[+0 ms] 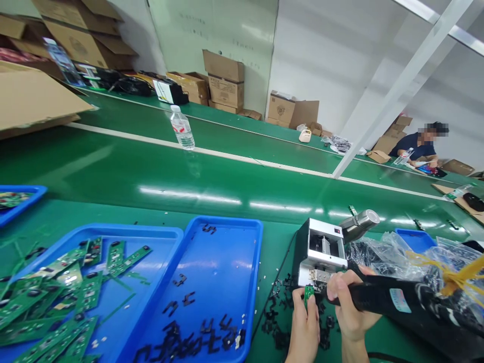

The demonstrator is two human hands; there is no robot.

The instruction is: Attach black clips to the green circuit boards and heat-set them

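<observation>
My left hand point(305, 322) pinches a small green circuit board point(309, 293) between thumb and fingers, just below the front of a silver-and-black screw feeder point(321, 247). Wrapped round the black body of an electric screwdriver point(378, 295) is my right hand point(351, 305). The screwdriver lies almost level, its front end pointing left toward the feeder and the board; its tip is hidden by my fingers. A yellow cord point(459, 277) is tied near its rear end. Small black plastic clips point(276, 322) lie scattered on the green mat around my left hand.
Left of my hands, one blue tray point(260, 252) holds black clips; another blue tray point(151, 231) holds many green boards. A metal cup point(361, 224) leans behind the feeder, beside clear plastic bags point(381, 252). Farther back are a water bottle point(182, 128), cartons point(227, 88) and a seated person point(416, 146).
</observation>
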